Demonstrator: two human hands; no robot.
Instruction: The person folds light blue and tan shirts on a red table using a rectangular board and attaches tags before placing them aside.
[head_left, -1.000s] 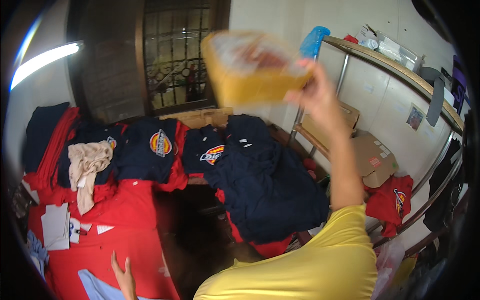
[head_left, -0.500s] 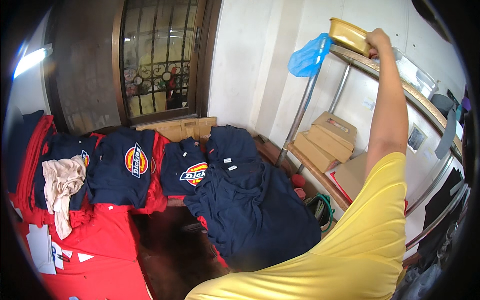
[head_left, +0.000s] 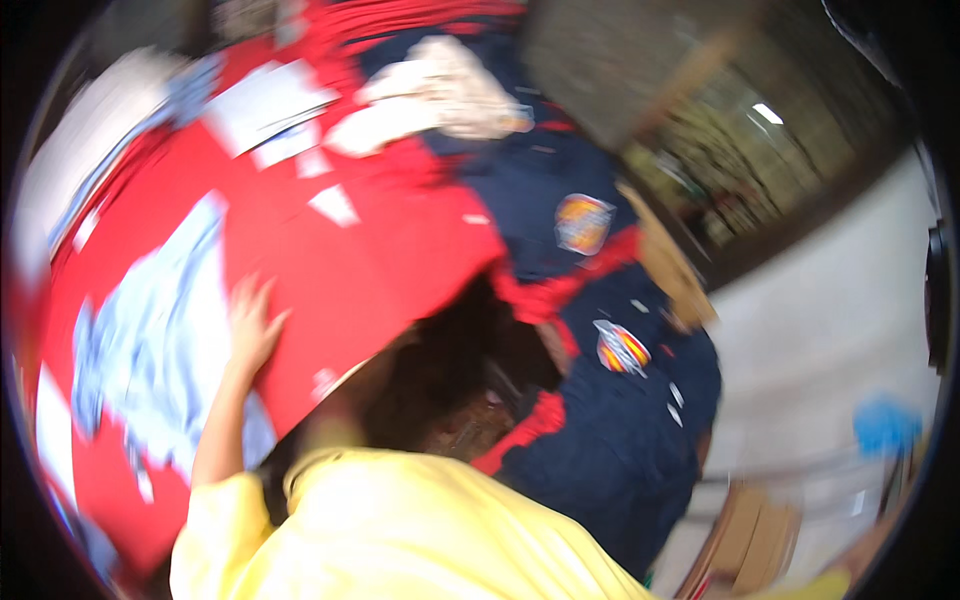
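L hand (head_left: 255,325): fingers spread wide, nothing gripped; on or just over red cloth (head_left: 340,260), blur hides contact.
R hand: out of view, can't tell state.
Lt-blue garment (head_left: 165,345): just beside L hand, rumpled, on red cloth.
Handling: prob. best w/ flat, light palm; avoid dragging red cloth or bunching garment.
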